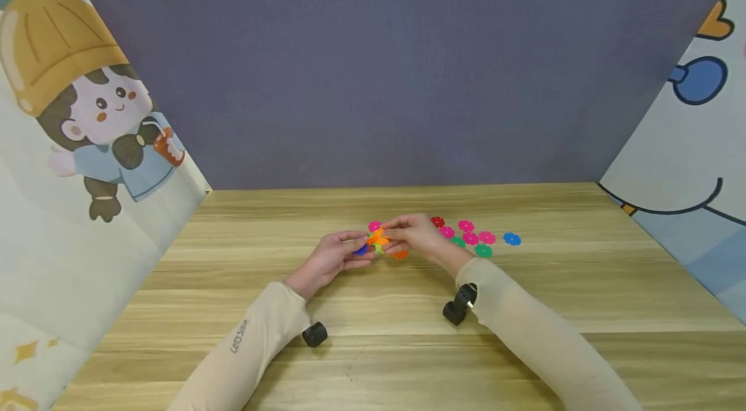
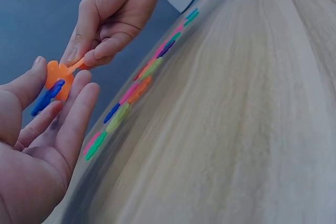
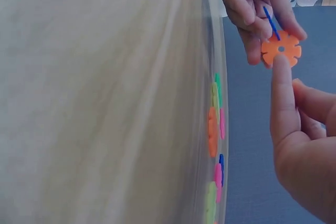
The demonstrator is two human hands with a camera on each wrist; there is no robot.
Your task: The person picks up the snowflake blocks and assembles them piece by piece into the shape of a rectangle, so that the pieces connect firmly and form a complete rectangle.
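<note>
Above the table, my left hand [image 1: 335, 257] holds a blue notched plastic snowflake disc [image 2: 47, 98] between thumb and fingers. Slotted into the blue disc's edge is an orange snowflake disc [image 3: 290, 49] with a small centre hole. My right hand [image 1: 416, 233] pinches a second orange disc [image 2: 77, 65], seen edge-on in the left wrist view, where it meets the first orange one. In the right wrist view my right index finger overlaps the lower rim of the first orange disc. Fingers cover most of the second orange disc.
Loose snowflake discs lie on the wooden table beneath and to the right of my hands, among them a blue disc [image 1: 512, 239], a green disc [image 1: 483, 250], a dark red disc [image 1: 438, 222] and several pink ones. A grey-blue panel [image 1: 373, 74] stands behind the table.
</note>
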